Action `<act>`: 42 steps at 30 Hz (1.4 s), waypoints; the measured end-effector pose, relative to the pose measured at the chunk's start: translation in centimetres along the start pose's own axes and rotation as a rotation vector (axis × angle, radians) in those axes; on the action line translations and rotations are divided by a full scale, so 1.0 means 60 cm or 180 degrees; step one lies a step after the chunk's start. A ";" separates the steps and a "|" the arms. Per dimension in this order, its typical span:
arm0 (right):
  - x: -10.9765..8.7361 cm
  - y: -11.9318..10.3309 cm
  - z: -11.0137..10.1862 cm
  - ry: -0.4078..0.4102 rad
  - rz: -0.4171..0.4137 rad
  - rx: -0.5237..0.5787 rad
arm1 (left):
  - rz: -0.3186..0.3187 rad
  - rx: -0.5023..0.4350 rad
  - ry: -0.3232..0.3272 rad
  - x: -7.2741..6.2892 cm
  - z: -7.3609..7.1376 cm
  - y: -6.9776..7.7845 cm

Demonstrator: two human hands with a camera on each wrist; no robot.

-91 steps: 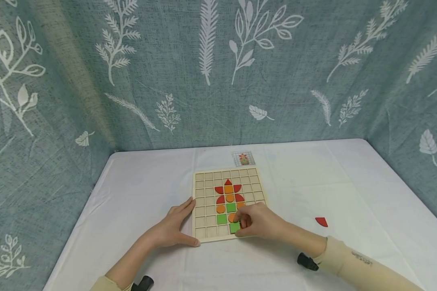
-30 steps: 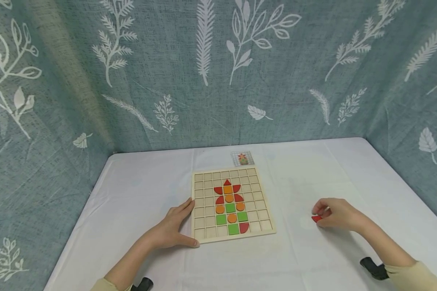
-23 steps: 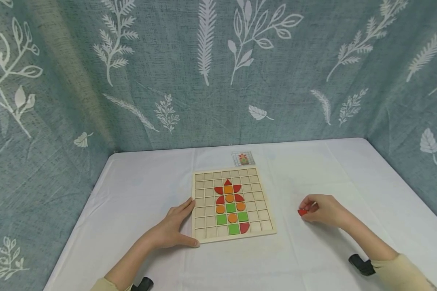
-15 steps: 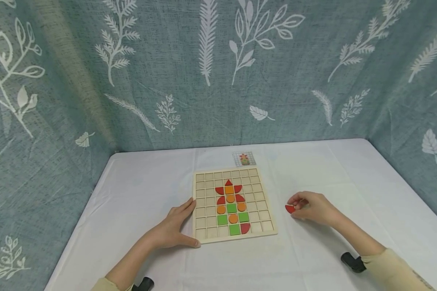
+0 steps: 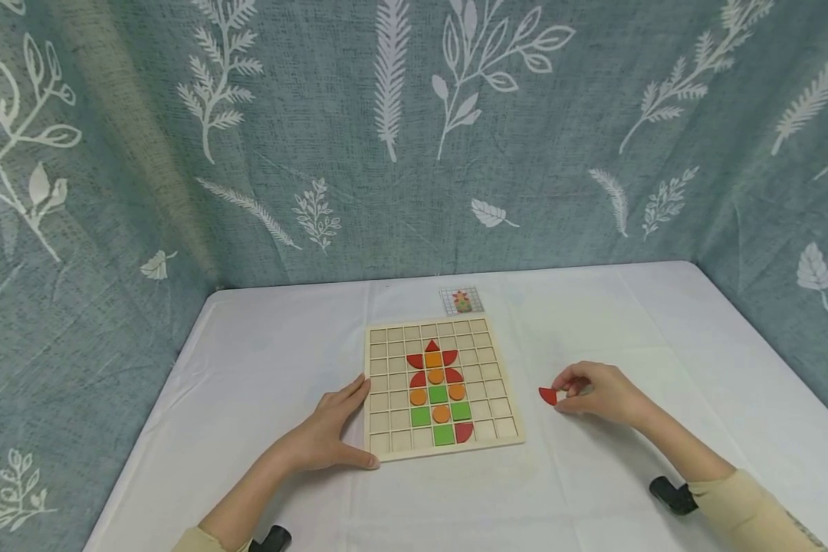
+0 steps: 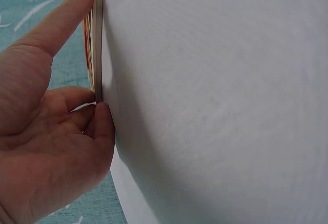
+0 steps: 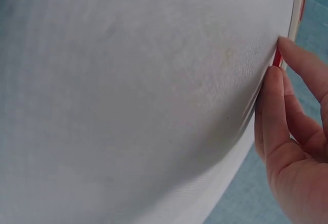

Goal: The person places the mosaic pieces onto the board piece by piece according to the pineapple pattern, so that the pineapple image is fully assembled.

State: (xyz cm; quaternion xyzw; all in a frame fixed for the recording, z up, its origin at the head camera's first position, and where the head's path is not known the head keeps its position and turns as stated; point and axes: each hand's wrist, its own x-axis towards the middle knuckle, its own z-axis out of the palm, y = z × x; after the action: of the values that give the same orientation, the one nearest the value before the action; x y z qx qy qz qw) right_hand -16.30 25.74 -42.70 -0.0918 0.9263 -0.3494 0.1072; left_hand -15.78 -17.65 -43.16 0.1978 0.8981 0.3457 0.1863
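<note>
My left hand (image 5: 323,433) lies at the left edge of the wooden grid board (image 5: 392,441), fingers along the side and thumb by the near left corner. In the left wrist view, the thumb and fingertips of my left hand (image 6: 56,116) meet the board's edge (image 6: 98,44). To the right of the board, a red quarter-circle piece (image 5: 547,395) lies on the white cloth. My right hand (image 5: 596,392) is just right of it, thumb and forefinger parted, with white showing between them. The right wrist view has the red piece (image 7: 277,59) beyond the parted fingertips.
Green squares (image 5: 444,435), orange circles (image 5: 441,414) and red pieces (image 5: 432,346) form a figure on the board. Behind it lies a small pattern card (image 5: 461,300). A leaf-print curtain (image 5: 359,138) hangs behind the white-covered table (image 5: 283,330).
My right hand left the board, took the red quarter-circle from farther right and brought it left. It has since let go and drawn back slightly. My left hand stays at the board.
</note>
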 end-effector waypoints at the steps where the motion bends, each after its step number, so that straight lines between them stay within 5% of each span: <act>1: 0.001 0.001 0.001 0.0008 -0.0001 -0.0008 | -0.0004 -0.0003 0.0000 0.000 0.000 0.000; 15: 0.000 -0.006 0.006 0.0112 -0.0168 -0.0037 | -0.0006 -0.0006 0.0005 -0.002 0.000 0.000; 30: 0.016 -0.064 0.035 -0.0221 0.0010 0.1302 | -0.0024 -0.0017 -0.0014 -0.002 0.000 0.000; 42: 0.053 -0.138 0.101 -0.0520 -0.0310 0.1139 | -0.0040 -0.0007 -0.0004 0.001 -0.001 -0.001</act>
State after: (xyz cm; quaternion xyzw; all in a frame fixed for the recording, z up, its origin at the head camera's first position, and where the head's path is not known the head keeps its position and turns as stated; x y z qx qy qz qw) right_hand -16.96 15.08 -42.04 -0.1441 0.8321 -0.5046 0.1796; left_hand -15.88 -17.67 -43.17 0.1922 0.8988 0.3454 0.1893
